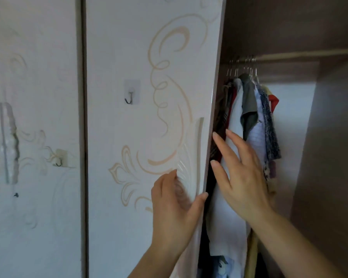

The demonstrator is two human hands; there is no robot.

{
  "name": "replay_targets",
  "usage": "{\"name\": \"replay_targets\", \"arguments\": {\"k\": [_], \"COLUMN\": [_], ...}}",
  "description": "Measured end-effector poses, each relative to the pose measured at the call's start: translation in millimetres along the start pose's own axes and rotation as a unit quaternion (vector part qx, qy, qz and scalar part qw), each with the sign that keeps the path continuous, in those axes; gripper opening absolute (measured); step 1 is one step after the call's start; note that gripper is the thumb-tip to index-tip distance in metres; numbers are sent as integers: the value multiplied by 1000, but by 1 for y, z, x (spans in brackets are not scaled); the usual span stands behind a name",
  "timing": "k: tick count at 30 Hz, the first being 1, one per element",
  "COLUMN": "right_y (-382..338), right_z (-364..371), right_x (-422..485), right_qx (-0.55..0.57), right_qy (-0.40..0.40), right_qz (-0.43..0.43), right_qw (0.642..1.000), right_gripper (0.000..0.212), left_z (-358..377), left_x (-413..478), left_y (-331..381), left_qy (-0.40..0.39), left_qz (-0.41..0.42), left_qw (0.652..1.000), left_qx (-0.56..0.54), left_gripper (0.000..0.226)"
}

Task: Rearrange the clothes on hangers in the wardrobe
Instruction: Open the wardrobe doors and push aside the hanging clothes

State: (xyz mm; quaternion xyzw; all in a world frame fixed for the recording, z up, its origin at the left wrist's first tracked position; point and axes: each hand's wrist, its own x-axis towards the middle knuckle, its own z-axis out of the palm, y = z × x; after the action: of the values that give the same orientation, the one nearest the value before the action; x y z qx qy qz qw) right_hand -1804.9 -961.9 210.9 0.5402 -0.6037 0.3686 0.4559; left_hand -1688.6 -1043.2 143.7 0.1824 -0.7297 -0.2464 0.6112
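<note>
Partly screening the clothes (267, 125), the door (149, 117) is gripped by the left hand (175, 209); right hand (243, 177) flat on white garment (227, 227).

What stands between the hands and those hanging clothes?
Nothing blocks the right hand: its fingers touch the white hanging garment. The white swirl-patterned wardrobe door, held at its edge by the left hand, hides the leftmost clothes.
</note>
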Motion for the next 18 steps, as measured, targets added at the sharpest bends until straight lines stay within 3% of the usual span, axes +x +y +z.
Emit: {"name": "replay_targets", "arguments": {"k": [7,14,18], "right_y": [-37,-96,-137], "right_z": [14,25,34], "right_x": [28,41,47], "right_qx": [148,278,355], "right_qy": [20,-3,-12], "right_qz": [-96,-182,-205], "right_qw": [984,943,912], "right_gripper": [57,53,54], "left_z": [-55,-118,-155], "left_x": [-18,-28,-37], "left_y": [8,6,6], "left_qy": [45,64,90], "left_qz": [-36,6,25], "left_qw": [998,997,988], "left_qx": [14,29,124], "left_gripper": [76,87,81]}}
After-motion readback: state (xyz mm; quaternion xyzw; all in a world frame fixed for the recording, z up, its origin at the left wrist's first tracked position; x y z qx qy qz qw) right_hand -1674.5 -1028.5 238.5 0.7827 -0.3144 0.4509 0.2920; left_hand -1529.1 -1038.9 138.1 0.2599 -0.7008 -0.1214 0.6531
